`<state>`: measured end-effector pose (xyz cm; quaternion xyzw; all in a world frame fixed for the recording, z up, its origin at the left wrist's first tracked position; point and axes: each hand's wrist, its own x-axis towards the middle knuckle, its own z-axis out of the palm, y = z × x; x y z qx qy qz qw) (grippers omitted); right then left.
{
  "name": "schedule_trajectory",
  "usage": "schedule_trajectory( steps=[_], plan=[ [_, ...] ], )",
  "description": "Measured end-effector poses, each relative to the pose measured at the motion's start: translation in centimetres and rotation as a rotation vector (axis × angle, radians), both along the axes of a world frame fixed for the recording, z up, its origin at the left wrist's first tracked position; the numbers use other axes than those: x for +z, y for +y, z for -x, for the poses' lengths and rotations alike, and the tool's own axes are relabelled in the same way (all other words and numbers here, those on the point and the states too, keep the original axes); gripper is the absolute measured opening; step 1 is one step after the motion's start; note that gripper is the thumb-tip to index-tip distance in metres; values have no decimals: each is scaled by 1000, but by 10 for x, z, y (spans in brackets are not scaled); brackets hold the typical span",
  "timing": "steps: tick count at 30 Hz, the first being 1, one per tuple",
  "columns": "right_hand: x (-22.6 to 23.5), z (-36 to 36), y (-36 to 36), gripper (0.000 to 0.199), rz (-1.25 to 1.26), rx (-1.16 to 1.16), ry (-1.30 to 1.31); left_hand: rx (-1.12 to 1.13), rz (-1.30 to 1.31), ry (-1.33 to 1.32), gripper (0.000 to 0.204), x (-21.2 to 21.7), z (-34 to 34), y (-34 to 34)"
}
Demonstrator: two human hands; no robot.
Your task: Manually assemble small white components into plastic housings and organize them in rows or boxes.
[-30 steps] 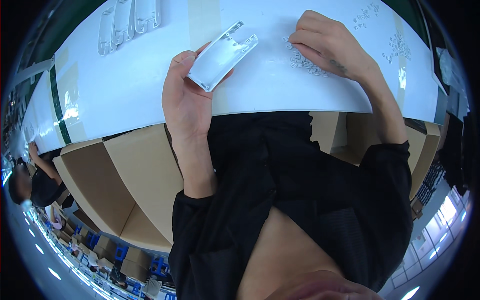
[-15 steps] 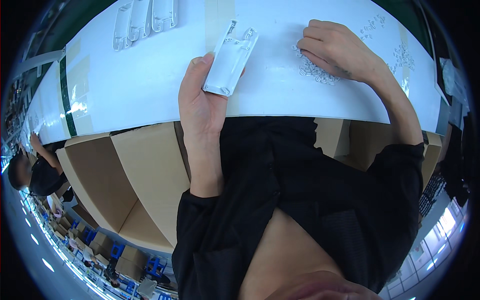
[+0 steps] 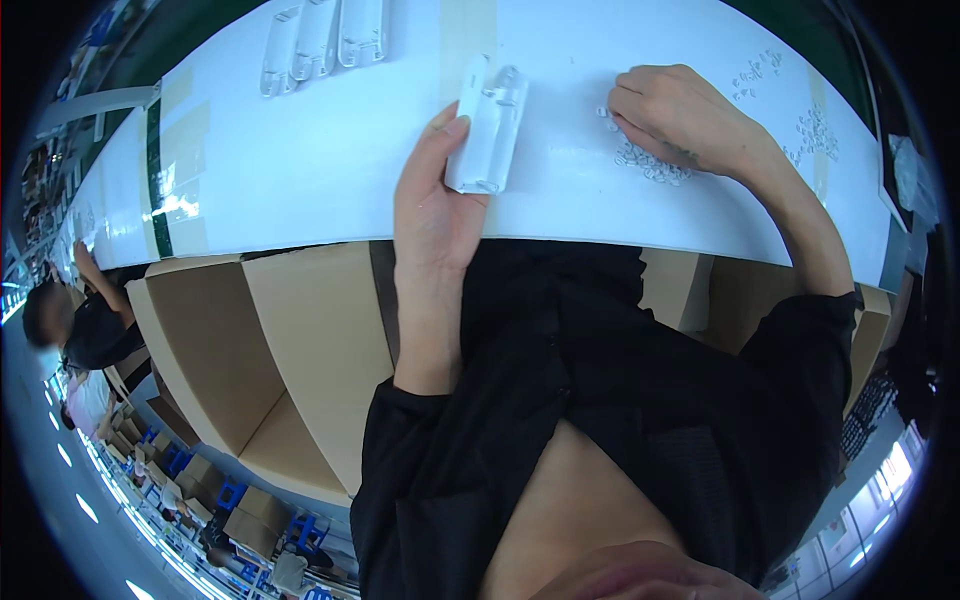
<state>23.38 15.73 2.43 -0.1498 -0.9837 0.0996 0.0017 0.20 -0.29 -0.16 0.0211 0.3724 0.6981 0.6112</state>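
plastic part (image 3: 487,128) turned upright; clips (image 3: 645,160) beside.

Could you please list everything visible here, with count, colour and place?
white plastic part: one, white, held in the left hand above the table
clear plastic pieces: three, translucent, side by side at the table's far left
small clear bits: many, translucent, scattered on the table under and beyond the right hand
table: one, white top
cardboard boxes: several, brown, open, below the table edge
co-worker: one, dark top, far left
left hand: grip closed on the white plastic part
right hand: fingertips on the small clear bits
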Motion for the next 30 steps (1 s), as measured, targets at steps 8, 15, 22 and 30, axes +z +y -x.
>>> schedule_trajectory(
  steps=[8, 15, 22, 30],
  plan=[
    [20, 36, -48, 7, 931, -651, 669, -47, -106, 242, 35, 0, -35, 4],
    [21, 50, -62, 12, 1145, -681, 864, -102, -171, 222, 36, 12, -42, 10],
    [26, 47, -53, 12, 1284, -632, 907, -135, -144, 232, 36, 13, -38, 16],
    [25, 28, 12, 12, 938, -862, 869, -199, -57, 1195, 37, 25, -32, 60]
  ],
)
